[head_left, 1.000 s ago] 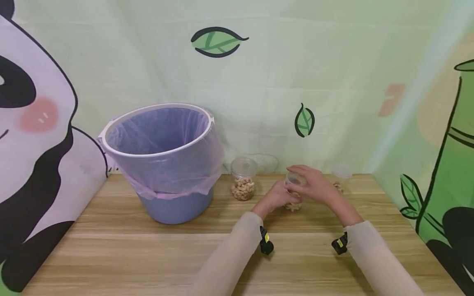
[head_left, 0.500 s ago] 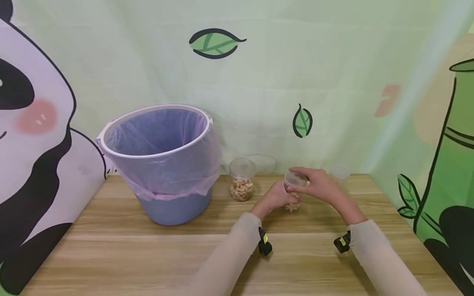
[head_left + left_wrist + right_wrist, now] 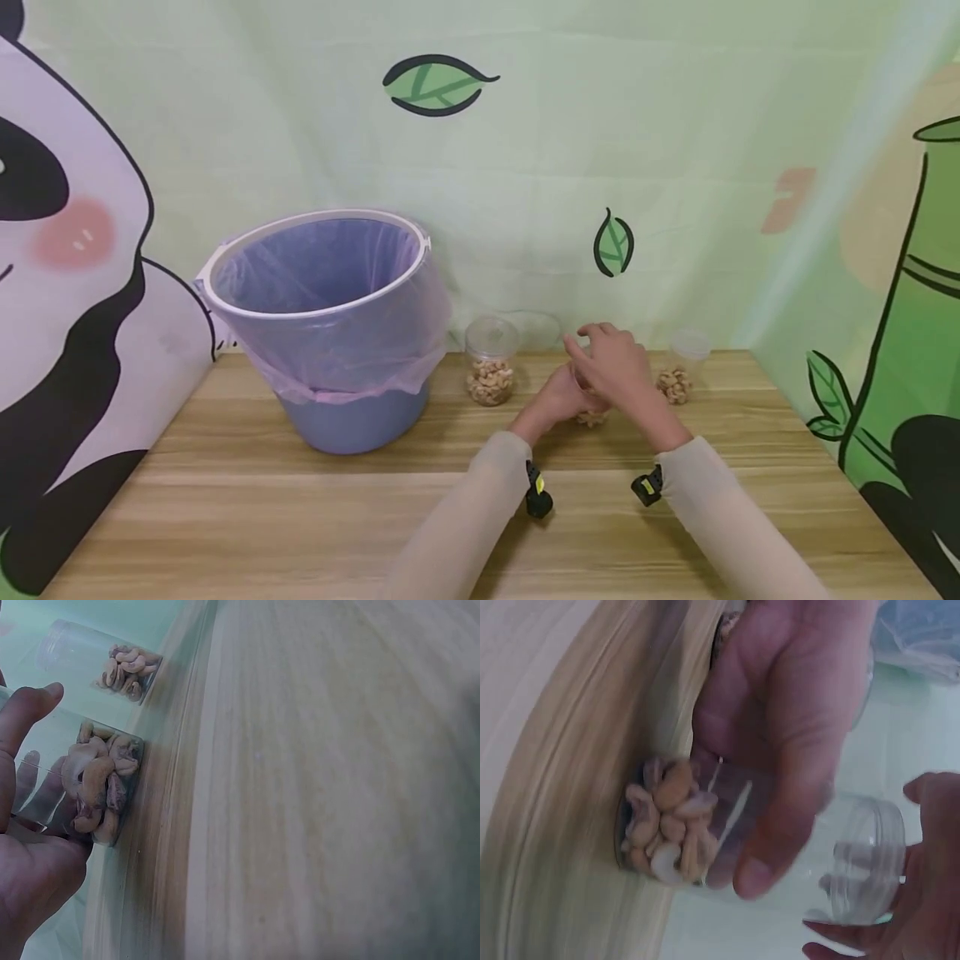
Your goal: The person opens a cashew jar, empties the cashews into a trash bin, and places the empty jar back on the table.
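A clear plastic jar with cashews (image 3: 671,821) in its bottom stands upright on the table, my left hand (image 3: 562,396) wrapped round its middle. In the right wrist view the left thumb (image 3: 756,874) lies across its wall. The jar's clear lid (image 3: 870,859) is at its top. Over it is my right hand (image 3: 615,367), fingers spread loosely about the lid; the right thumb (image 3: 930,791) stands off the lid's edge in the right wrist view. The left wrist view shows the left palm (image 3: 41,874) against the jar. From the head view, the hands hide most of this jar.
A second lidded jar of cashews (image 3: 491,379) stands left of the hands, and a third jar (image 3: 675,383) to the right. A blue bin (image 3: 352,421) lined with a thin bag stands at the left of the wooden table (image 3: 315,517). A printed cloth (image 3: 525,150) hangs behind.
My right hand has turned over the lid, its wrist swinging left after a slight shift right, and its fingers have loosened. The left hand keeps its hold on the jar.
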`<state>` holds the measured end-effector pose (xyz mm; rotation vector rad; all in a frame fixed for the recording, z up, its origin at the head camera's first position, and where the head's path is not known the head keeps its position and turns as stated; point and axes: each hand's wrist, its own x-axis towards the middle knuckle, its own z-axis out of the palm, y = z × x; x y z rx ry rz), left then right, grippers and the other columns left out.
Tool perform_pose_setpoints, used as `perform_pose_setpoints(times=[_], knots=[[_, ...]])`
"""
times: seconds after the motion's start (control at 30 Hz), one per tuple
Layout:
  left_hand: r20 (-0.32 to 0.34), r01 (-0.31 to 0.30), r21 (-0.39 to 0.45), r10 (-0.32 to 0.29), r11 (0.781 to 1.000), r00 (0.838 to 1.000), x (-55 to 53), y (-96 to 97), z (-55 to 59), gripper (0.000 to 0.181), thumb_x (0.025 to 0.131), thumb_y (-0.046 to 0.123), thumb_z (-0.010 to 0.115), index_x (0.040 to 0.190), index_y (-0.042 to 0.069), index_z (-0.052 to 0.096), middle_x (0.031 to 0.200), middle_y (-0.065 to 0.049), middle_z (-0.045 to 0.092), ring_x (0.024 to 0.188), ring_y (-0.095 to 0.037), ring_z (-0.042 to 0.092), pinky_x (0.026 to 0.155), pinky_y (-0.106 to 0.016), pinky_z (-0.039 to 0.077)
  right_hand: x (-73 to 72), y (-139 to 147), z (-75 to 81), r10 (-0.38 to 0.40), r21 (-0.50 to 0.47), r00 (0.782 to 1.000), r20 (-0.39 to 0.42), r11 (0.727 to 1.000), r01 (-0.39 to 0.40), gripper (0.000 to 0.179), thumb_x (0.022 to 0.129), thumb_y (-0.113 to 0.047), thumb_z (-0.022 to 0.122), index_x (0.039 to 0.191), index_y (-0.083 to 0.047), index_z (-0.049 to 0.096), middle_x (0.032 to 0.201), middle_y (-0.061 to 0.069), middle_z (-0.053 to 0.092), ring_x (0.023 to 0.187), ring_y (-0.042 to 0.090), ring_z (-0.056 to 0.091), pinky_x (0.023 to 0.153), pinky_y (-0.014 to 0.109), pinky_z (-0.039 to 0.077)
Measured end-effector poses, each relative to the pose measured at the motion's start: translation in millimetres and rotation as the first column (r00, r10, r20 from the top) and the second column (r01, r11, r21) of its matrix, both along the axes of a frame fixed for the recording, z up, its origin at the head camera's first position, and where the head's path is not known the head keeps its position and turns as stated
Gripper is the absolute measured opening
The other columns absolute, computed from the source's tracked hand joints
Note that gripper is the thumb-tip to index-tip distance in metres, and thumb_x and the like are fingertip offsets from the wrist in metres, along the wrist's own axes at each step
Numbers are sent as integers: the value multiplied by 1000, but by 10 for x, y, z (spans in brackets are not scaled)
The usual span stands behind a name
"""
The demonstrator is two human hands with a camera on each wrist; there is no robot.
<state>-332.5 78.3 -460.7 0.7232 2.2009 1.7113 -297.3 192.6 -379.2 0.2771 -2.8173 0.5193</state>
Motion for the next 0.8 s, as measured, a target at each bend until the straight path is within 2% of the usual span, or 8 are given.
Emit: perform_pose_setpoints(times=[0.07, 0.2, 0.37, 0.47, 0.63, 0.8], knots=[[-13, -7, -14, 6, 1000, 1000, -1, 3, 8, 49, 88, 11, 78, 134, 11, 60, 112, 2, 68, 91, -5, 60, 83, -24, 51, -2, -25, -20, -49, 32, 999, -1, 998, 49, 66, 106, -55, 35, 128, -1, 66, 127, 23, 64, 104, 48, 63, 84, 59, 53], [-36, -8, -41, 7, 999, 999, -16, 7, 23, 53, 86, 10, 79, 136, 7, 59, 113, -1, 68, 90, -6, 59, 81, -23, 51, -10, -15, -56, -67, 1, 998, 1, 998, 67, 59, 105, -48, 42, 121, 2, 68, 120, 25, 66, 100, 48, 65, 85, 57, 54], [-43, -11, -21, 10, 1000, 999, -43, -9, 48, 48, 86, 10, 80, 130, 7, 62, 114, -1, 69, 94, -8, 62, 82, -24, 52, -58, 31, -46, -21, -97, 1000, -21, 995, 18, 52, 97, -39, 54, 123, 4, 66, 125, 27, 63, 103, 47, 63, 89, 55, 52], [-61, -1, -4, 1, 1000, 998, -46, -15, 51, 42, 85, 8, 80, 124, 7, 64, 115, -2, 70, 97, -9, 63, 84, -25, 52, -60, 75, -34, 9, -116, 1000, -7, 993, -9, 53, 93, -38, 60, 125, 4, 65, 129, 27, 60, 107, 46, 62, 91, 55, 52], [-51, 5, -10, -6, 1000, 999, -13, -33, 16, 41, 85, 8, 82, 122, 9, 65, 114, 1, 69, 97, -8, 62, 82, -23, 51, 17, 151, -51, 52, -165, 997, 49, 985, -43, 63, 91, -38, 69, 133, 8, 58, 133, 30, 58, 116, 45, 59, 96, 56, 49], [-26, -7, -23, 6, 1000, 1000, 11, -29, -21, 50, 85, 13, 84, 130, 15, 63, 116, 6, 68, 96, -7, 61, 81, -25, 51, 107, 223, -72, 65, -191, 996, 60, 980, -52, 69, 90, -40, 71, 137, 8, 56, 129, 30, 62, 114, 44, 61, 92, 56, 51]])
